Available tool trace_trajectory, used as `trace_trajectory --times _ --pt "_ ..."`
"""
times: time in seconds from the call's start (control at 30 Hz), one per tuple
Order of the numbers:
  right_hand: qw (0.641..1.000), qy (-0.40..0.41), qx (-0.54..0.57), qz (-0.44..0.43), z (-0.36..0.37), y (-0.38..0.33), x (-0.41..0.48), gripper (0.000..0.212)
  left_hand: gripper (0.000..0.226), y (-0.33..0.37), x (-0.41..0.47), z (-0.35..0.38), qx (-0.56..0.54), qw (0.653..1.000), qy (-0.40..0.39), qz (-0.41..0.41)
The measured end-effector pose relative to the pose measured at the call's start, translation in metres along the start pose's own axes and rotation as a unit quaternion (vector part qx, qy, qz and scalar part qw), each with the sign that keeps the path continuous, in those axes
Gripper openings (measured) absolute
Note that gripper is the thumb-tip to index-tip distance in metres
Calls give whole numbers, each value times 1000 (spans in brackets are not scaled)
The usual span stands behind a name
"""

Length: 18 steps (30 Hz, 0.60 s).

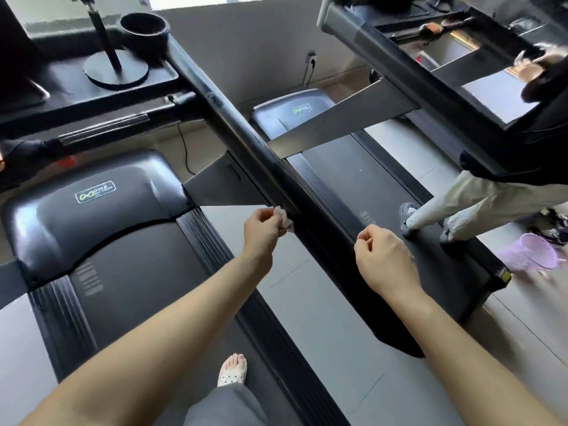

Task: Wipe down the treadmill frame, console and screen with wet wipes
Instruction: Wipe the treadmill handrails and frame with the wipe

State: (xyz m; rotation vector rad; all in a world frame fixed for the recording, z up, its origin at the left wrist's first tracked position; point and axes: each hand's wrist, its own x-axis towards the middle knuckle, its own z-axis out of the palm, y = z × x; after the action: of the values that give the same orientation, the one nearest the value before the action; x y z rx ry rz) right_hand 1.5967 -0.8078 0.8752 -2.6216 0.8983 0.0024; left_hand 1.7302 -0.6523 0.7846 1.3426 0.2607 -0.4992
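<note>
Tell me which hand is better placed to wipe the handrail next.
Left. The left hand pinches the wipe, which sits right at the handrail edge. The right hand is curled on the rail's other side, with no wipe visible in it.

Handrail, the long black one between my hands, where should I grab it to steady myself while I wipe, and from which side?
Probably the bare stretch of the handrail by the right hand, wrapped over the top from the right. The bar is long, rounded and unobstructed there, while the left hand pinches the wet wipe against its left edge.
</note>
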Motion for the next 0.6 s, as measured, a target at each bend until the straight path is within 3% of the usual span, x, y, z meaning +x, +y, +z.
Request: trace_trajectory --times 0.13,0.23,0.33,0.4,0.5,0.6 --pt "996 46 46 -56 13 -44 19 15 8 21 35 -11 -61 996 57 -26" --pt "993 69 58 -71 28 -66 33 17 15 11 25 -3 -113 992 19 -51" --pt "991 97 51 -82 41 -76 36 22 20 -2 -3 -3 -90 993 -34 -74" --pt "986 126 30 -102 46 -75 34 27 16 1 -2 -6 -70 994 -58 -60" --pt "982 148 -2 -117 52 -69 32 35 11 20 30 -13 -65 997 -12 -46" --pt "984 147 0 -105 55 -69 33 36 20 42 61 -23 -63 998 7 -9"
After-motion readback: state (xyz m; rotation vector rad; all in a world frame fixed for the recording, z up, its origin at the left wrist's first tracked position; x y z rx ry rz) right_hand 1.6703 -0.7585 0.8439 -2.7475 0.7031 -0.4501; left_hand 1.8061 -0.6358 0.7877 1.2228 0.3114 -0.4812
